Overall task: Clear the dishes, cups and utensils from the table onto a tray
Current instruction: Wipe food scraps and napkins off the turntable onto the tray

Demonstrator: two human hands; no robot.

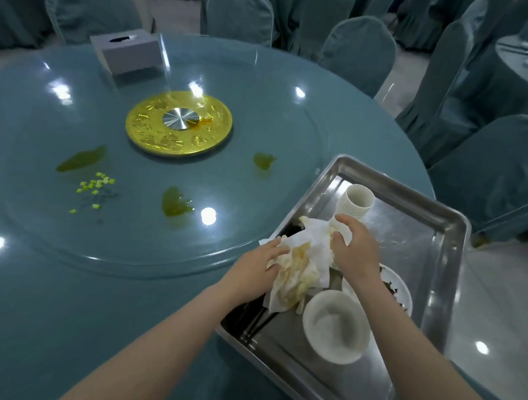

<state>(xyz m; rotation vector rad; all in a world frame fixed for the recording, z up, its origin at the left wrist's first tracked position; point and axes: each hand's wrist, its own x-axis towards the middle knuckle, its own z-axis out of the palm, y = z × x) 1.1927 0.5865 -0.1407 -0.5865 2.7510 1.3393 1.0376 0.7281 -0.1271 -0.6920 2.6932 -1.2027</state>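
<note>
A steel tray sits on the right edge of the round teal table. On it stand a stack of white cups, a white bowl, a plate with dark food scraps and dark chopsticks. A crumpled, stained paper napkin lies over the tray's near left part. My left hand grips the napkin's left side. My right hand holds its upper right part, fingers curled into the paper.
A glass turntable with a gold hub carries green sauce smears and small yellow bits. A grey tissue box stands at the far side. Covered chairs ring the table.
</note>
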